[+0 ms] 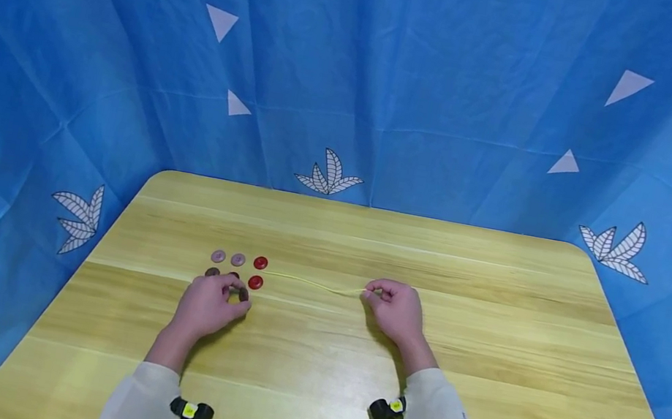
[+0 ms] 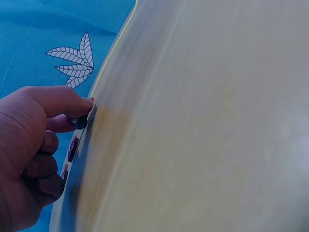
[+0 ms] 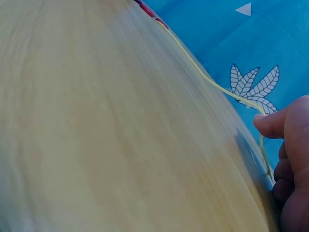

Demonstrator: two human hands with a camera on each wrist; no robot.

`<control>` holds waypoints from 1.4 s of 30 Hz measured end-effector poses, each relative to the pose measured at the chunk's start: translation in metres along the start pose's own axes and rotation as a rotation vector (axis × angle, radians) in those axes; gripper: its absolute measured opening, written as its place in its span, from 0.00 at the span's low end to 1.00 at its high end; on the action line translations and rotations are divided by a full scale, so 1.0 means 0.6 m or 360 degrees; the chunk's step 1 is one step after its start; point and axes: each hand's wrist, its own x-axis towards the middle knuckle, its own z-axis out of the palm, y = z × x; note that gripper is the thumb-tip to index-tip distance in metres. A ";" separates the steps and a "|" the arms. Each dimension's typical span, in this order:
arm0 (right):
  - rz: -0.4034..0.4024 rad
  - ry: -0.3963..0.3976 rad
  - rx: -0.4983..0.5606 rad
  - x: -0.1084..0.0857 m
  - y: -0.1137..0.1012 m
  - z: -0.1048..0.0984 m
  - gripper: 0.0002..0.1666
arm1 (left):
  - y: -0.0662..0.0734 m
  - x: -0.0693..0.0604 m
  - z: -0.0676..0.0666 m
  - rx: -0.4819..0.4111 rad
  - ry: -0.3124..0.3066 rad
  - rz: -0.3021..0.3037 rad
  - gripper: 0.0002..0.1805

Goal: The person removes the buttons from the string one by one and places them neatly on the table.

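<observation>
My left hand (image 1: 208, 303) pinches a dark round button (image 1: 244, 294) between thumb and forefinger, low over the table; the left wrist view shows that button (image 2: 77, 122) by the fingertips. Just beyond the hand lie two red buttons (image 1: 255, 283) and two mauve buttons (image 1: 238, 260). A brown button (image 1: 213, 272) and a dark red button (image 1: 234, 275) are partly covered by my fingers. A thin yellow cord (image 1: 310, 282) runs from beside the red buttons to my right hand (image 1: 396, 312), which pinches its end. A short tail of the cord (image 3: 263, 150) hangs below that thumb.
The wooden table (image 1: 317, 362) has rounded far corners. Behind it and at its sides hangs a blue curtain (image 1: 461, 97) with leaf and triangle prints. Each wrist carries a small black camera (image 1: 198, 415) on a strap.
</observation>
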 end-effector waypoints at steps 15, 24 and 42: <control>-0.0053 0.0033 0.0006 0.002 -0.001 -0.001 0.02 | 0.005 -0.007 0.004 -0.0062 -0.0061 -0.0022 0.18; -0.0055 0.0031 0.0006 0.002 -0.001 -0.001 0.03 | 0.002 -0.008 0.009 -0.0031 -0.0076 -0.0001 0.19; -0.0061 0.0035 -0.0013 0.002 -0.001 0.000 0.03 | 0.000 -0.009 0.012 -0.0040 -0.0084 -0.0039 0.21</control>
